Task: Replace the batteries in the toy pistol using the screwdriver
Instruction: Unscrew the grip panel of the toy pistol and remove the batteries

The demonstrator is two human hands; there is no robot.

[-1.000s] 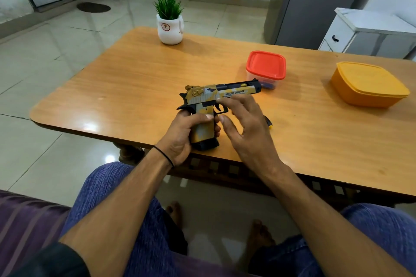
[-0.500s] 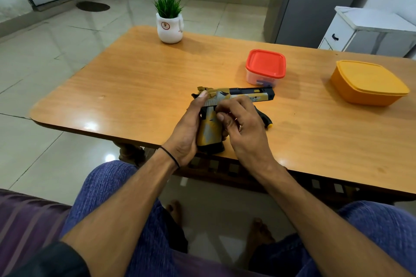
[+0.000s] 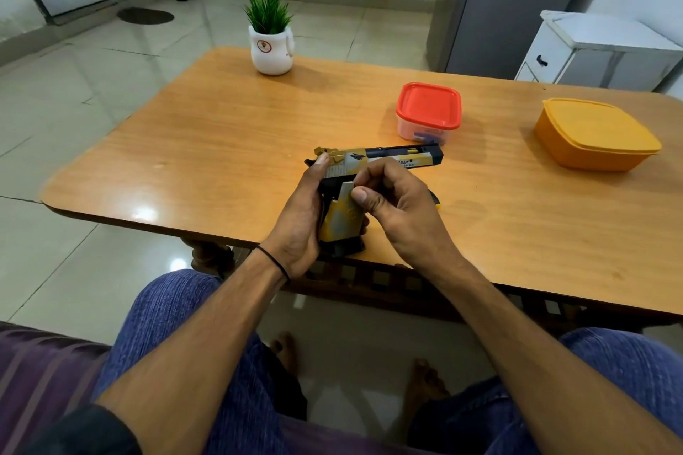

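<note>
At the near edge of the orange-brown wooden table (image 3: 221,144), the gold, grey and black plastic toy pistol (image 3: 403,157) was held just above the wood, barrel pointing right. The left hand (image 3: 297,218) was wrapped around the back of the grip, thumb up by the hammer. The right hand (image 3: 403,210) had thumb and forefinger pinching the top of the yellow-grey grip panel (image 3: 342,216), which looked tipped out from the grip. Just behind that hand, a sliver of the black-and-yellow screwdriver (image 3: 435,199) lay on the table, mostly hidden. Farther back sat a clear tub with a red lid (image 3: 428,105), with an orange lidded box (image 3: 595,133) off to the right.
</note>
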